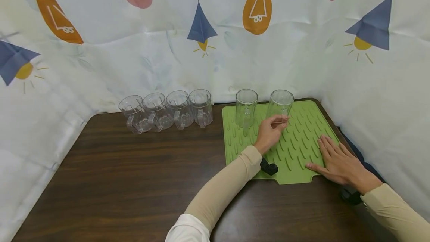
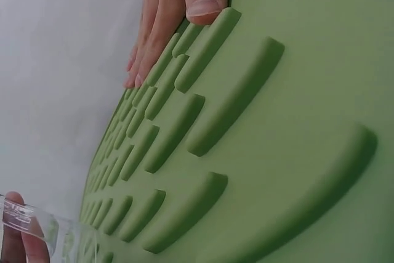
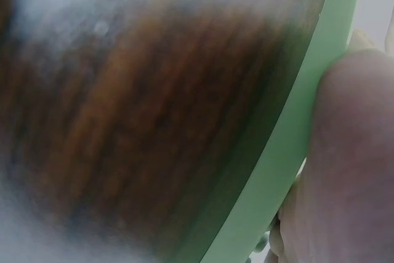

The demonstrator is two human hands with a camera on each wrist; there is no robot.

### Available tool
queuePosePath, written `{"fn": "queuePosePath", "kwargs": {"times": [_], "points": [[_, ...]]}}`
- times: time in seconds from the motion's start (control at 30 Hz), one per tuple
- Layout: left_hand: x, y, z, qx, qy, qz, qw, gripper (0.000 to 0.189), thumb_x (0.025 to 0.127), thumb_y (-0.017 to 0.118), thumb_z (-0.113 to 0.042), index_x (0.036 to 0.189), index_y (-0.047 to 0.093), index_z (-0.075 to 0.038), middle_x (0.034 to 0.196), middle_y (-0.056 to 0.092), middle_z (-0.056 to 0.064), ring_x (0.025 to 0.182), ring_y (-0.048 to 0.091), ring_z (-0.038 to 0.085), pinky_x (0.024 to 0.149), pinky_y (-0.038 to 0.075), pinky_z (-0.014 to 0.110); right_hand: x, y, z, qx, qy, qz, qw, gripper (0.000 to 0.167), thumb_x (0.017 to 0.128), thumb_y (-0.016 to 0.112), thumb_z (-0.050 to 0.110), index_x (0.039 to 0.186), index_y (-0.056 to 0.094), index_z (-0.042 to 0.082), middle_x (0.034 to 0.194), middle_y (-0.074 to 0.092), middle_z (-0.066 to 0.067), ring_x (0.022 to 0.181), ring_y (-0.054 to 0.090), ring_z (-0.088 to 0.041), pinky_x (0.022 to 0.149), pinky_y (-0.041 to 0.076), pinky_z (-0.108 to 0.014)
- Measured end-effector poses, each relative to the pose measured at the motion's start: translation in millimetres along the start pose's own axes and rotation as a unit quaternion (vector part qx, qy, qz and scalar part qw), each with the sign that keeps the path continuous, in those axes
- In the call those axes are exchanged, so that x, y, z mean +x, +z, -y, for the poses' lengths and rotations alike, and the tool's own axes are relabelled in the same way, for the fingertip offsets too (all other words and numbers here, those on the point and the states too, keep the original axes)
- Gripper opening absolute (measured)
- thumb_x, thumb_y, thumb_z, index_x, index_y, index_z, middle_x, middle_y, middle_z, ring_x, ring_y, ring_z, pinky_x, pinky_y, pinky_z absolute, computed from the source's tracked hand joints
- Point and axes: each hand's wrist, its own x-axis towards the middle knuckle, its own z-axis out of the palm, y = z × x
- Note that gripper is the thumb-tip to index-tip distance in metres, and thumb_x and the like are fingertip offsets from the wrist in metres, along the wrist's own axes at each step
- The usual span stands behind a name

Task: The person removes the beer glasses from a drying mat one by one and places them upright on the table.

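Observation:
My left hand (image 1: 270, 133) reaches over a green ridged drying mat (image 1: 295, 176) and pinches the handle of a clear glass mug (image 1: 281, 102) standing near the mat's back edge. In the left wrist view, part of that mug's handle (image 2: 28, 218) shows with fingertips around it. A second clear mug (image 1: 246, 105) stands to its left, also on the mat. My right hand (image 1: 340, 165) lies flat on the mat's right front corner with fingers straight. The right wrist view has the right hand (image 3: 357, 152) close up, resting at the mat's edge.
Several more clear glass mugs (image 1: 199, 109) stand in a row at the back of the dark wooden table (image 1: 134, 182), left of the mat. A patterned white curtain (image 1: 134, 62) hangs behind and along both sides.

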Motion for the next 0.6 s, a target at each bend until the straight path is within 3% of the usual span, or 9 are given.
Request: {"fn": "queuePosePath", "kwargs": {"times": [0.27,0.6], "points": [[-8.8,-8.2,-4.1,-0.002,-0.002,-0.007,1.0,0.021,0.1,0.067,-0.01,0.119,0.075,-0.015,0.118,0.075,0.009,0.096,0.068,0.001,0.08,0.056,0.016,-0.8,1,2,0.005,-0.001,0.004,1.0,0.109,0.098,0.049,0.071,0.161,0.013,-0.01,0.169,0.007,-0.035,0.158,0.009,-0.051,0.122,0.01,-0.075],[-20.8,-21.8,-16.9,-0.014,0.005,0.025,0.9996,0.024,0.101,0.064,-0.007,0.12,0.075,-0.017,0.117,0.075,0.01,0.091,0.066,-0.002,0.086,0.059,0.019,-2.3,0,3,0.0,-0.002,0.002,1.0,0.108,0.098,0.05,0.07,0.161,0.015,-0.011,0.168,0.01,-0.037,0.157,0.011,-0.053,0.122,0.01,-0.075]]}}
